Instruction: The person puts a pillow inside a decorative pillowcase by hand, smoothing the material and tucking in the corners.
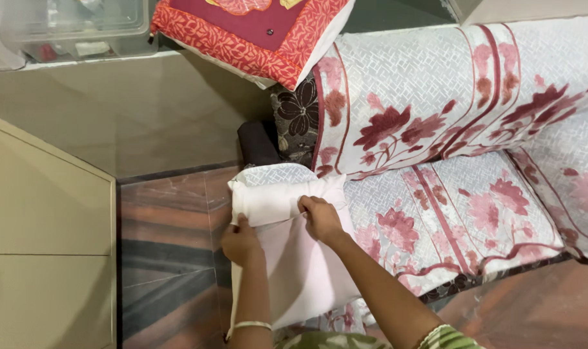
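While my left hand (241,240) and right hand (321,217) pinch the pink cover (303,271) shut around the white pillow (271,197) at the sofa (449,220) edge, I think a loose grip could let it slip to the floor (168,258).

**Hidden and Cut Off**

The fingertips of the left hand (241,240) are tucked under the fold of the pale pink pillowcase (303,271), out of sight. The pillowcase's lower end passes behind both forearms. The red patterned cushion (242,35) is cut by the top edge. The clear plastic box (81,29) is cropped too, its contents blurred. A dark object (256,143) beside the sofa cover (436,97) is unidentifiable.
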